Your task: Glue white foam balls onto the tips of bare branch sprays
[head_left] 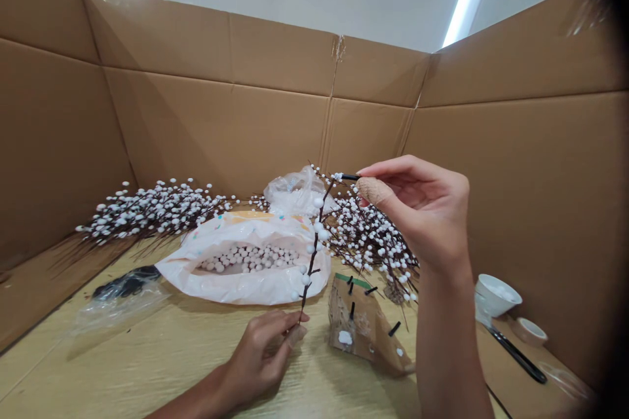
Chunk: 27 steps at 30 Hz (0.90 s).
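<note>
A dark artificial berry branch with white berries along it stands almost upright, leaning slightly right at its top. My left hand pinches its lower end between thumb and fingertips. Up at the branch's tip, my right hand grips a short black stick between thumb and fingers. White paste shows on the stick's far end, which meets the branch tip or is right in front of it. A tan wrap covers the right thumb. Below that hand sits a cardboard block with several black sticks poking out and white smears on it.
An open white bag of loose white berries lies mid-table. Berry bunches are at the left and behind the right hand. A clear bag, white bowl, tape roll and black-handled tool lie around. Cardboard walls enclose the table.
</note>
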Each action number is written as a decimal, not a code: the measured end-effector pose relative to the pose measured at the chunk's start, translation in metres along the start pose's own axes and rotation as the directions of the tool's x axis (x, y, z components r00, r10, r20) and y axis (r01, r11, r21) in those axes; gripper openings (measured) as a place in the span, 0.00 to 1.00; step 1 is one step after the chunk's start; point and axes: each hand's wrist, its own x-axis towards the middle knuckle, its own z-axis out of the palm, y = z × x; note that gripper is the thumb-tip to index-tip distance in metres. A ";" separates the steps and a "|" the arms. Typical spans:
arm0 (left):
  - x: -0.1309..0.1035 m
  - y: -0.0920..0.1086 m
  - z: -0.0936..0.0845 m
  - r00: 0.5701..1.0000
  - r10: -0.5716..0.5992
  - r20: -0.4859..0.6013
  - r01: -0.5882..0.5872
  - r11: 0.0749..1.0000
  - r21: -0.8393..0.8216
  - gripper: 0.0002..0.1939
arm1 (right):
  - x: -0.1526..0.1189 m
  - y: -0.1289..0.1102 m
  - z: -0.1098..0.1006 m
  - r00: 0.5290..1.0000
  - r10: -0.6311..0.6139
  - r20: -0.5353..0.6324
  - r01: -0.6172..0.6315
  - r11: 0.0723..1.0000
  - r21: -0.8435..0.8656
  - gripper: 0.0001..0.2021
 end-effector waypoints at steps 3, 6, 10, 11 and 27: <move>-0.001 0.000 0.001 1.000 -0.005 -0.008 0.005 1.000 0.000 0.11 | 0.000 0.001 0.000 1.000 0.000 0.013 0.000 1.000 -0.006 0.04; -0.001 0.001 0.001 1.000 -0.011 -0.023 0.011 1.000 -0.002 0.10 | 0.000 0.001 0.000 1.000 -0.006 0.018 0.006 1.000 0.005 0.05; 0.001 0.001 0.001 0.999 0.007 -0.033 -0.006 1.000 0.014 0.10 | 0.000 0.000 0.000 1.000 0.006 -0.002 -0.006 1.000 0.002 0.04; 0.001 0.001 0.001 0.999 0.005 -0.034 -0.005 1.000 0.019 0.10 | 0.000 -0.001 -0.001 1.000 0.008 -0.008 -0.008 1.000 0.004 0.04; -0.007 -0.006 0.002 1.000 0.009 -0.006 -0.009 1.000 0.006 0.13 | -0.001 -0.003 0.000 0.998 -0.028 -0.063 0.030 0.999 0.038 0.02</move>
